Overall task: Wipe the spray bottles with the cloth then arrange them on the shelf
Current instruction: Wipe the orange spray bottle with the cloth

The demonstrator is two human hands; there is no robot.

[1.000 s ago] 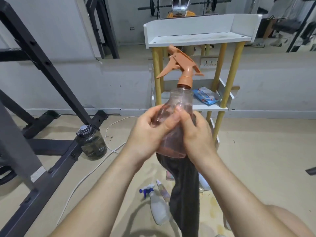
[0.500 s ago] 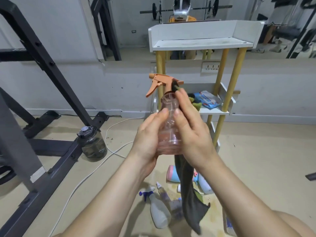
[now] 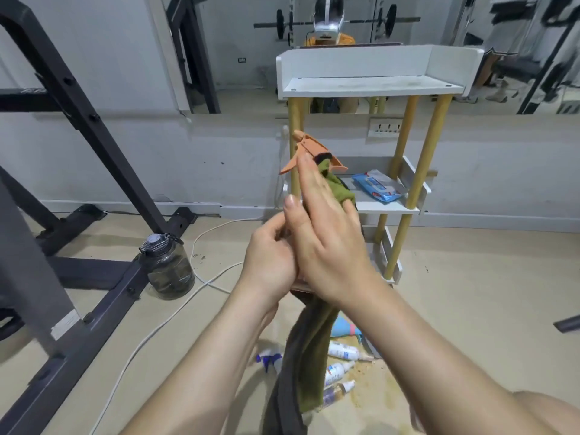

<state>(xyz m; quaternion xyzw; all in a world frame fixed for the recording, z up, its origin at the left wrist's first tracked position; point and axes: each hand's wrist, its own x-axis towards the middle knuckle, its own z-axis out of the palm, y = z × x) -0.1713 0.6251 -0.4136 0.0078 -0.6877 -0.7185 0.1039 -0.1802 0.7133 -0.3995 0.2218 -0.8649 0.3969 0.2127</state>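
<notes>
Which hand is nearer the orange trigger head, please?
Right: the right hand reaches the orange trigger head with its fingertips; the left hand grips the spray bottle lower down.

Shelf behind the spray bottle, packet on the middle tier, jug on the floor to the left.

Right hand has slid up the spray bottle, cloth now bunched at the neck, nozzle tipped over toward eleven o'clock.

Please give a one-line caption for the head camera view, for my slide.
Left hand holds an orange-topped spray bottle while the right hand presses a green cloth against it, before a white shelf.
</notes>
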